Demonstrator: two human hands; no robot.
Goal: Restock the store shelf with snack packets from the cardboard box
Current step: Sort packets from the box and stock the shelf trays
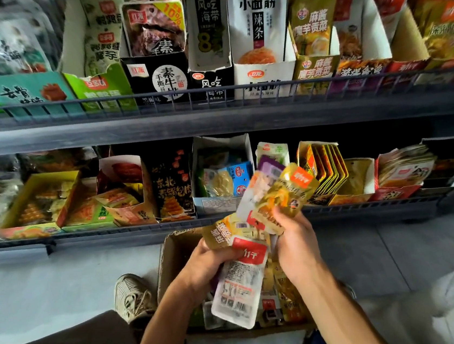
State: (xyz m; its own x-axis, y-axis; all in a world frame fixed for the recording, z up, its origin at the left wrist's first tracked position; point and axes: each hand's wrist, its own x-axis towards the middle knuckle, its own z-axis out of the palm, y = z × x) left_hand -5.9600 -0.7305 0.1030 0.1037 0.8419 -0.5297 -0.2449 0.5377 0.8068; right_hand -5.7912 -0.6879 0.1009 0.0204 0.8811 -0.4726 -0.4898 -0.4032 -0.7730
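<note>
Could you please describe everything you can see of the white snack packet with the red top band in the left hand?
The white plastic snack packet with a red top band is a flat, glossy rectangular pouch. White characters sit on the red band; below it are small printed panels and red text, seemingly the back label. It tilts, red end up, lower end hanging over the open brown cardboard box. The left hand grips it near the top, fingers curled around its edge. Yellow packets lie against its upper end.
</note>
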